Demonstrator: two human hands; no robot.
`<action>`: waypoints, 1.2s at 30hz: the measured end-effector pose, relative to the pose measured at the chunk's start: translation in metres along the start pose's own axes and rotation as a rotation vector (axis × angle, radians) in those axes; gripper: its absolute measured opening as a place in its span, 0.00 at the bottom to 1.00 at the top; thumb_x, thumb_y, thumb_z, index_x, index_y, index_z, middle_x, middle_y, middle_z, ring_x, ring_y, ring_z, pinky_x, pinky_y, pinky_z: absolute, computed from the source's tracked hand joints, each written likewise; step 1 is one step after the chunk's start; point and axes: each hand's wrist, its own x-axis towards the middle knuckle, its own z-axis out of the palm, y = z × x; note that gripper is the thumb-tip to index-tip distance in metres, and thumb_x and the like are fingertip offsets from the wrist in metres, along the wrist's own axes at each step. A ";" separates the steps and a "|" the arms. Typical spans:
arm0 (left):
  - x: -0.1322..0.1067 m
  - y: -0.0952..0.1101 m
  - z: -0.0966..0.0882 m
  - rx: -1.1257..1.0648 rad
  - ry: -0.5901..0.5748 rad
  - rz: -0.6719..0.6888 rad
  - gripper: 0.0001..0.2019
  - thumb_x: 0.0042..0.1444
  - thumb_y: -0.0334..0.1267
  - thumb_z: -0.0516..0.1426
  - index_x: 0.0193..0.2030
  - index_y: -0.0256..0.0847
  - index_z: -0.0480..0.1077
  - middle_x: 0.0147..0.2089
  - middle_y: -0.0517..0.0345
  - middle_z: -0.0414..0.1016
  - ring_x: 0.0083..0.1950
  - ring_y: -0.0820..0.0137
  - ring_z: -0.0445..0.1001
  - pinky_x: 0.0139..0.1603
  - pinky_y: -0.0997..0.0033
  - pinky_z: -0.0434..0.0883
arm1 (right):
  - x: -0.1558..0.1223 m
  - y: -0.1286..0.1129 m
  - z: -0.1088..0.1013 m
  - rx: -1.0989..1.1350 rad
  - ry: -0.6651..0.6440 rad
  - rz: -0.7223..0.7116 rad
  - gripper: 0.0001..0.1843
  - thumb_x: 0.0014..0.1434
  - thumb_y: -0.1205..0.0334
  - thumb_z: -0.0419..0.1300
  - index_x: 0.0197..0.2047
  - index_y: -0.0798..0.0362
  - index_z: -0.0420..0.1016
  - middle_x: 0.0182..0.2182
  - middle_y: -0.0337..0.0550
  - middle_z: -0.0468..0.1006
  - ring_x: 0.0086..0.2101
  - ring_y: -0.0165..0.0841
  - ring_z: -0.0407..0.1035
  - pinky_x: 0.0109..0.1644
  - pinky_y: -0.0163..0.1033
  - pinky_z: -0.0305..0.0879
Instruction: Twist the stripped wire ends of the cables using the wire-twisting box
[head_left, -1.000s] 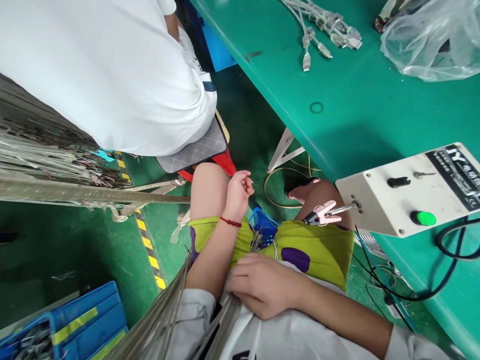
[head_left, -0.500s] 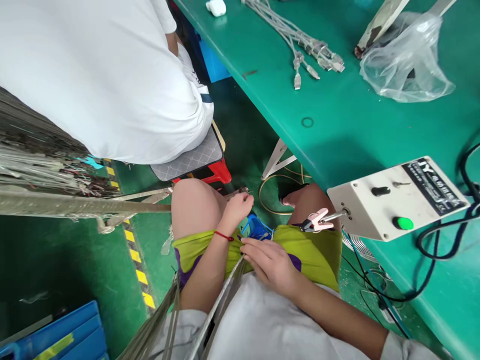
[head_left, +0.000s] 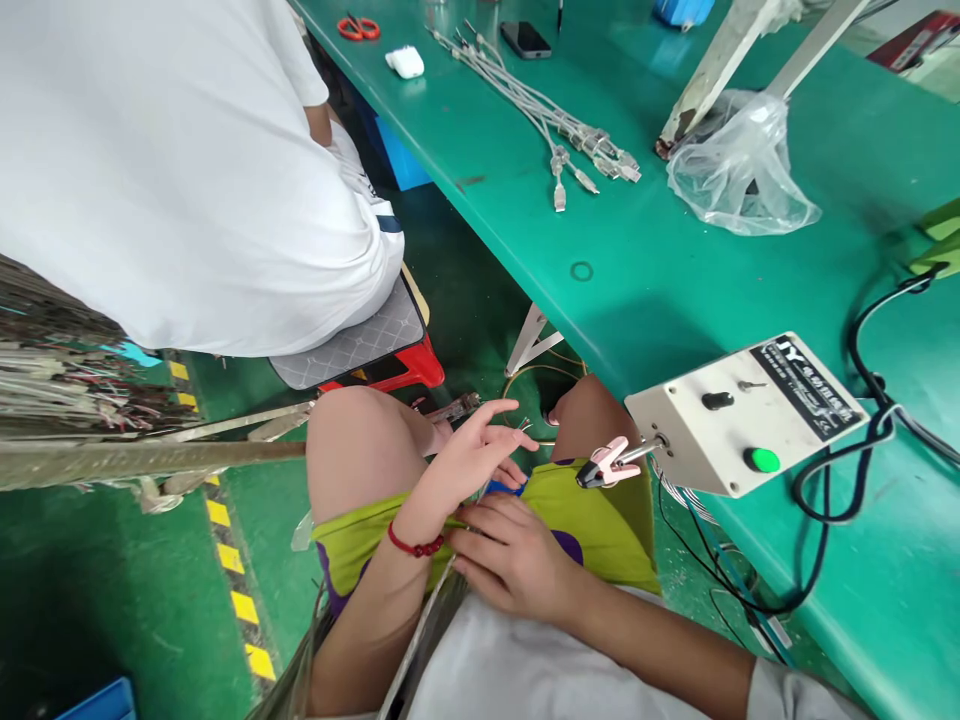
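My left hand (head_left: 469,462), with a red bead bracelet on the wrist, hovers above my lap between my knees, fingers stretched out and apart. A thin wire tip (head_left: 523,425) shows beside its fingertips; whether they grip it is unclear. My right hand (head_left: 514,558) lies on my green shorts, fingers curled over the end of a grey cable bundle (head_left: 427,625) that runs down across my lap. A bit of a small blue basket (head_left: 501,489) peeks out between the two hands.
A white control box (head_left: 742,415) with a green button and a pink clip (head_left: 604,463) sits on the edge of the green bench (head_left: 675,280). The bench holds USB cables (head_left: 570,135), a plastic bag (head_left: 739,175), a phone and red scissors. A white-shirted co-worker (head_left: 187,170) sits at my left. Cable bundles (head_left: 82,400) hang left.
My left hand has gone from a pinch to stretched fingers and drawn nearer my lap. My right hand slid up the cable bundle. My view tilted up, showing more of the bench.
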 end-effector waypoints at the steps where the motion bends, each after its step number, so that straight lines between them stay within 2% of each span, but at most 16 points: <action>1: -0.005 0.004 0.003 -0.035 0.020 0.010 0.31 0.66 0.53 0.73 0.70 0.45 0.74 0.52 0.47 0.93 0.31 0.67 0.86 0.35 0.67 0.83 | 0.001 0.001 -0.002 0.009 0.021 0.011 0.10 0.80 0.63 0.65 0.59 0.51 0.84 0.52 0.52 0.92 0.49 0.46 0.83 0.54 0.52 0.83; 3: -0.013 0.011 0.010 -0.092 0.061 0.035 0.27 0.67 0.52 0.73 0.67 0.45 0.76 0.53 0.48 0.93 0.32 0.68 0.86 0.36 0.68 0.84 | 0.004 0.002 -0.006 0.026 0.058 0.014 0.11 0.78 0.64 0.65 0.60 0.51 0.84 0.52 0.52 0.92 0.51 0.47 0.84 0.56 0.53 0.84; 5: -0.020 0.016 0.016 -0.126 0.085 0.080 0.19 0.69 0.53 0.72 0.55 0.41 0.80 0.51 0.49 0.92 0.35 0.69 0.87 0.38 0.70 0.84 | 0.007 0.002 -0.011 0.036 0.099 -0.005 0.13 0.77 0.65 0.65 0.61 0.51 0.84 0.51 0.53 0.92 0.52 0.48 0.85 0.57 0.53 0.85; 8: -0.034 0.023 0.024 -0.207 0.079 0.155 0.20 0.68 0.54 0.73 0.39 0.39 0.79 0.42 0.54 0.89 0.37 0.71 0.87 0.40 0.75 0.83 | 0.008 -0.006 -0.027 0.072 0.175 -0.054 0.21 0.72 0.72 0.62 0.65 0.53 0.83 0.52 0.54 0.94 0.53 0.47 0.87 0.58 0.53 0.87; 10: -0.046 0.028 0.030 -0.270 0.024 0.195 0.20 0.70 0.55 0.73 0.39 0.40 0.78 0.39 0.57 0.87 0.33 0.72 0.86 0.37 0.76 0.82 | 0.006 -0.019 -0.046 0.099 0.239 -0.100 0.29 0.66 0.75 0.58 0.67 0.56 0.82 0.54 0.56 0.94 0.51 0.46 0.89 0.56 0.52 0.88; 12: -0.058 0.031 0.037 -0.282 -0.055 0.228 0.20 0.74 0.54 0.70 0.40 0.40 0.77 0.36 0.59 0.85 0.29 0.75 0.81 0.33 0.76 0.78 | 0.003 -0.037 -0.072 0.112 0.322 -0.096 0.30 0.63 0.76 0.57 0.65 0.57 0.84 0.52 0.57 0.94 0.45 0.43 0.90 0.47 0.47 0.87; 14: -0.068 0.031 0.045 -0.268 -0.121 0.243 0.19 0.76 0.54 0.68 0.41 0.40 0.76 0.33 0.61 0.83 0.25 0.79 0.73 0.29 0.78 0.71 | 0.003 -0.056 -0.096 0.138 0.395 0.047 0.27 0.63 0.78 0.60 0.62 0.55 0.85 0.43 0.50 0.93 0.39 0.41 0.89 0.44 0.46 0.86; 17: -0.078 0.030 0.060 -0.259 -0.175 0.243 0.19 0.76 0.55 0.69 0.44 0.41 0.76 0.30 0.63 0.79 0.24 0.80 0.64 0.26 0.79 0.62 | 0.010 -0.074 -0.120 0.211 0.609 0.312 0.20 0.69 0.76 0.64 0.59 0.50 0.87 0.33 0.39 0.87 0.29 0.33 0.81 0.35 0.38 0.80; 19: -0.081 0.029 0.070 -0.258 -0.201 0.249 0.19 0.75 0.55 0.70 0.45 0.42 0.75 0.30 0.63 0.78 0.26 0.78 0.65 0.29 0.78 0.64 | 0.017 -0.077 -0.123 0.311 0.678 0.431 0.15 0.73 0.72 0.68 0.58 0.47 0.87 0.31 0.36 0.85 0.27 0.31 0.80 0.32 0.35 0.78; 22: -0.084 0.025 0.080 -0.270 -0.228 0.261 0.20 0.75 0.55 0.70 0.43 0.43 0.73 0.30 0.64 0.76 0.28 0.77 0.68 0.34 0.76 0.70 | 0.022 -0.073 -0.119 0.524 0.639 0.512 0.09 0.77 0.68 0.71 0.55 0.43 0.86 0.30 0.33 0.85 0.26 0.31 0.81 0.31 0.34 0.78; 27: -0.086 0.015 0.083 -0.210 -0.205 0.312 0.20 0.76 0.56 0.69 0.41 0.42 0.73 0.32 0.62 0.76 0.33 0.74 0.75 0.36 0.76 0.73 | 0.015 -0.070 -0.112 0.686 0.683 0.576 0.04 0.77 0.64 0.73 0.48 0.43 0.87 0.30 0.34 0.85 0.27 0.31 0.82 0.34 0.36 0.81; 36: -0.085 0.008 0.083 -0.145 -0.172 0.335 0.20 0.76 0.55 0.68 0.41 0.42 0.74 0.32 0.61 0.77 0.33 0.72 0.74 0.36 0.74 0.72 | 0.014 -0.067 -0.110 0.826 0.727 0.627 0.02 0.74 0.61 0.77 0.47 0.43 0.91 0.29 0.34 0.84 0.25 0.31 0.80 0.29 0.35 0.78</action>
